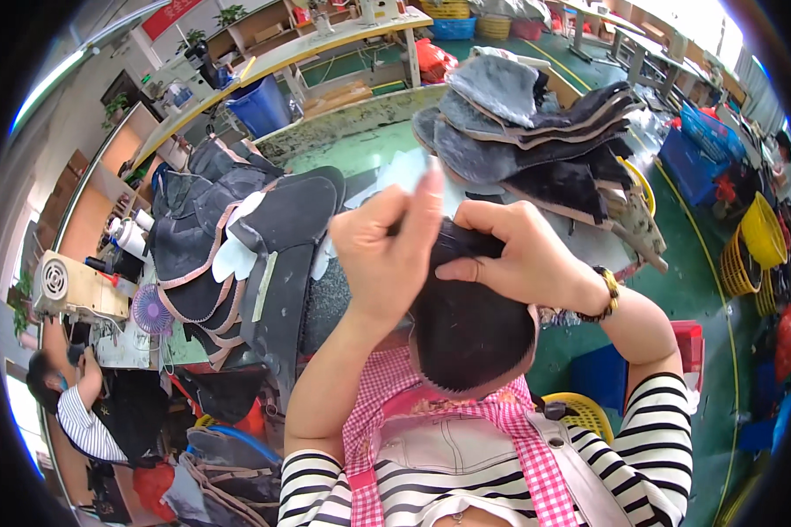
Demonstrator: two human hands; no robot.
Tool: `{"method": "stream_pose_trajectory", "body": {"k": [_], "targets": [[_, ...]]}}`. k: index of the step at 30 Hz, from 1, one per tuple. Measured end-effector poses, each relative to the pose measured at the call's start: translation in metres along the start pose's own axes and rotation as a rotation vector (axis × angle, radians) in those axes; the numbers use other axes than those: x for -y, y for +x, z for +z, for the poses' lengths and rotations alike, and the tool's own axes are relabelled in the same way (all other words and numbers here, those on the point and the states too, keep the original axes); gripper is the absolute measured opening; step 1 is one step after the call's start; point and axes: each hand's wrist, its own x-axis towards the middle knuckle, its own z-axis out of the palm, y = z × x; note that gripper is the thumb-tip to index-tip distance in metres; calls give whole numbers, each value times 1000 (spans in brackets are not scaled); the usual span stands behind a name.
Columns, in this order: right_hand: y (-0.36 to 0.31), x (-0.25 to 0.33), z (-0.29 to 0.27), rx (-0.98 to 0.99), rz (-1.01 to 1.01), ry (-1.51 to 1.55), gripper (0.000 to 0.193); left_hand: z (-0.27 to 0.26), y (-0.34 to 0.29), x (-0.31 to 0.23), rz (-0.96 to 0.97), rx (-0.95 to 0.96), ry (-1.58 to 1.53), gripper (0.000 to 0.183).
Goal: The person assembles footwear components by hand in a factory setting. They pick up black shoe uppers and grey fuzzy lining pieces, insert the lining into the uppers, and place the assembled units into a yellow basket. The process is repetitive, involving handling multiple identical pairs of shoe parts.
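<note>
A black fabric piece with a zigzag-cut, pinkish edge hangs in front of my chest. My right hand is closed on its bunched upper end, the thumb pressed over the fold. Just left of that end is my left hand, its fingers curled and one digit pointing up. Whatever the left fingers hold, if anything, is hidden. Beyond my hands, pale sheets lie on the work table. To the left, flat black pieces with similar pinkish edges overlap in a heap.
Grey furry pieces are stacked at the far right of the table. At left stand a sewing machine and a purple fan, with a seated person working there. Yellow baskets and a blue crate are at right.
</note>
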Motion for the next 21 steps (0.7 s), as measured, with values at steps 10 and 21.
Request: {"method": "stream_pose_trajectory", "body": {"k": [10,21], "targets": [[8,-13,-9,249,88,64,47,-3,-5,4,-99,55,42,41],[-53,-44,-20,40,-414,659,38,-82,-137,76,-1135,330,-1290,67]]}}
